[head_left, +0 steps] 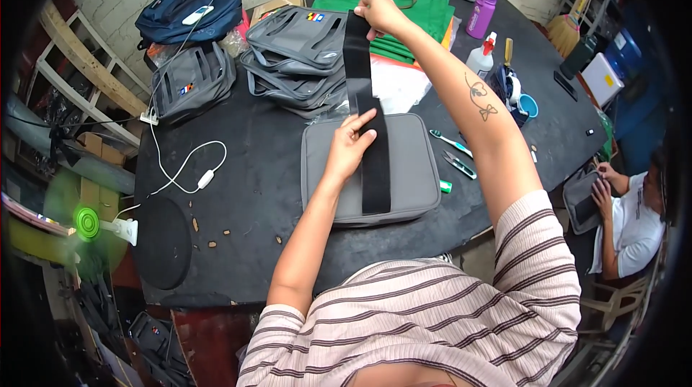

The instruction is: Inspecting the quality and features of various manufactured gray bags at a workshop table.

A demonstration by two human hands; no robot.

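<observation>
Black strap (375, 178) runs lengthwise over a grey zip case (414, 160), which lies near the middle of the table's near edge; from my remote post I see the strap's near end resting on the case and its other end drawn out toward the table's far edge. I have the left hand (348, 145) at the case's far rim, thumb and forefinger over the strap, though I cannot tell whether they pinch it or only press. Beyond it, the right hand (382, 16) grips the strap's far end between thumb and fingers.

Starting close to me, a dark round disc (164, 243) sits by the table's near left corner, with small brown scraps (212, 244) to its right. Just right of the case I make out thread snips (459, 166) and a toothbrush (453, 143); toward the left edge a white cable (207, 179) with an inline switch curls over the tabletop. At the right edge, off the table, a co-worker (634, 214) handles a grey bag (582, 203).

Farther off, I see a grey bag stack (292, 45) left of the strap and a blue backpack (189, 16) at the far left corner. Green bags (432, 16) spread along the far edge, and a purple bottle (481, 12) stands to their right.
</observation>
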